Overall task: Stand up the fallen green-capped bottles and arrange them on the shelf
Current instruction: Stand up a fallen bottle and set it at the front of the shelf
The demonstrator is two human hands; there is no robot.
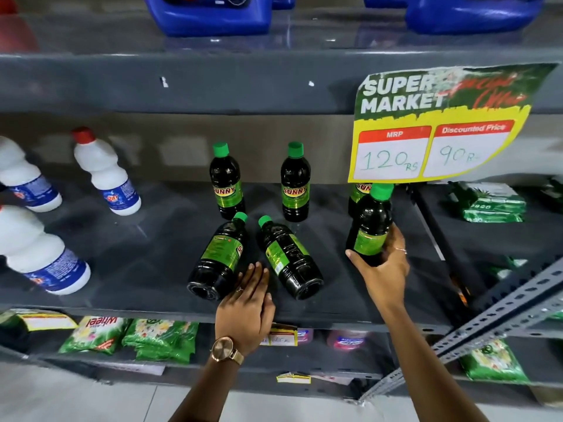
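Dark bottles with green caps and green labels stand on the grey shelf (128, 269). Two stand upright at the back (227, 184) (295, 185), and a third (358, 193) is half hidden behind the price sign. Two fallen bottles lie on their sides near the front edge, one on the left (217, 257) and one on the right (289, 260), caps pointing away from me. My left hand (246, 306) rests between their bases, fingers apart, touching the left one. My right hand (385, 263) grips another bottle (370, 223) upright at the right.
White bottles with red caps (105, 173) stand at the shelf's left. A yellow-green price sign (438, 123) hangs from the upper shelf at the right. Green packets (493, 202) lie beyond a divider. Blue jugs (210, 13) sit above, green packets (131, 336) on the shelf below.
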